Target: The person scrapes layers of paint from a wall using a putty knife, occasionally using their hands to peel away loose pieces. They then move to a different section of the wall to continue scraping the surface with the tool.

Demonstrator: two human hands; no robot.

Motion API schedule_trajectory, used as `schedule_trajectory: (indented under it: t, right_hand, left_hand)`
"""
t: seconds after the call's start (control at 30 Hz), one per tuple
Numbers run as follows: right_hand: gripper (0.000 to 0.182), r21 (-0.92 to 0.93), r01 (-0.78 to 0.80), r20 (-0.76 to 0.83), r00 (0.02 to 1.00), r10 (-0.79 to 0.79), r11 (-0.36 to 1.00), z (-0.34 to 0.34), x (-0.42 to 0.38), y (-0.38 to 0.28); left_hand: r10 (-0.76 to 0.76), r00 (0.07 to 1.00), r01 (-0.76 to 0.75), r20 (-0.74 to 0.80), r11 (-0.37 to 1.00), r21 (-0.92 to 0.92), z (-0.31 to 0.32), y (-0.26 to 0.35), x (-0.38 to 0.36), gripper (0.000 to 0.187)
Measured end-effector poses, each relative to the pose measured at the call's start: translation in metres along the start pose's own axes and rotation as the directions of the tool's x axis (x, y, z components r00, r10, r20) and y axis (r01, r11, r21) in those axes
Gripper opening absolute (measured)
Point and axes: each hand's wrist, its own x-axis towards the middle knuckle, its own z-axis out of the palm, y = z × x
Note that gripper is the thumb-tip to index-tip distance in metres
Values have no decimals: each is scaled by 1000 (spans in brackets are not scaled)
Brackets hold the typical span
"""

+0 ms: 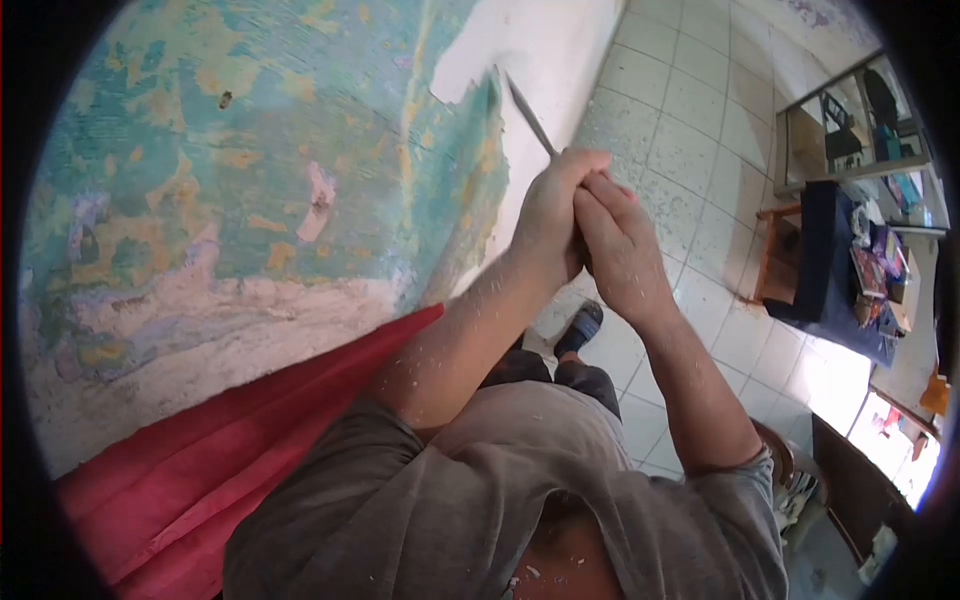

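A scraper (528, 113) with a narrow grey metal blade, seen nearly edge-on, points up and left at the wall (270, 130). Both of my hands are closed one against the other around its handle, which they hide. My left hand (548, 210) is on the wall side, and my right hand (622, 235) presses against it from the right. The blade's tip is right by the border between white coating (540, 50) and patchy green and yellow old paint. Pale flakes dot both forearms and my shirt.
Red cloth (250, 420) hangs along the lower wall at left. Paint flakes litter the tiled floor (690, 200). To the right stand a wooden chair (775, 255), a dark-covered table (825, 265) piled with items and a glass cabinet (860, 125). My shoe (580, 328) is below my hands.
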Motion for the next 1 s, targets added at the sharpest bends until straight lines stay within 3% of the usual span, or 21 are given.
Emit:
schedule_trajectory:
  t: [0.03,0.1,0.2,0.23,0.3,0.33,0.43,0.5,0.53,0.57,0.63,0.67,0.7,0.77,0.8,0.87,1.0]
  right_hand:
    - [30,-15,-65,13,998,66,998,-8,0,-2]
    - [30,-108,-14,22,1000,17,994,-6,-23,1]
    - [33,-85,158,-214,961,-173,984,32,-40,7]
    - [33,-84,161,-216,960,-176,983,30,-22,5]
    - [37,-101,4,43,999,0,995,24,23,-1]
    - [37,-102,18,44,999,-13,995,22,28,-2]
    - [29,-167,103,-34,993,-110,981,13,22,1]
    - [31,-49,93,-79,992,-97,994,16,-15,3]
    - [27,-165,205,-210,948,-237,965,29,-23,9]
    - [27,-169,205,-208,949,-238,964,23,-9,11]
    - [27,-35,-36,52,998,38,999,10,22,-12]
    - [26,-91,71,-39,996,-75,993,11,26,-2]
    - [26,-93,86,-38,995,-90,992,4,29,0]
    - [27,-172,119,173,981,-89,978,-9,17,5]
    - [27,-175,126,171,981,-96,977,-7,9,2]
    - [27,125,32,135,990,-49,992,8,-28,-5]
    - [28,96,2,78,997,-9,995,32,-68,-16]
  left_hand:
    - [-24,1000,25,14,999,-34,3,-2,-1,23]
    - [-43,999,45,34,997,-63,8,-3,-10,22]
    - [-19,1000,17,15,997,77,-4,-2,-37,20]
    - [-17,1000,15,17,997,80,-9,9,-23,20]
    - [34,999,-37,24,994,101,-18,35,13,20]
    - [46,998,-49,30,993,104,-16,38,18,20]
    - [60,996,-64,70,996,63,-9,23,21,24]
    - [29,997,-31,71,999,30,-13,0,-6,20]
    - [-42,999,41,33,999,35,-10,1,-17,20]
    - [-42,999,40,34,999,32,-11,10,-5,20]
    - [17,997,-15,76,1000,-20,-16,24,20,21]
    - [9,1000,-8,10,999,-39,-8,22,28,22]
    - [22,1000,-21,18,999,-37,-5,23,29,22]
    - [11,1000,-9,27,999,-51,-5,10,15,23]
    - [-36,998,39,43,997,-67,-8,5,5,23]
    - [-60,998,60,35,998,-19,-16,0,-25,23]
    - [-41,995,31,93,994,104,-28,-3,-72,24]
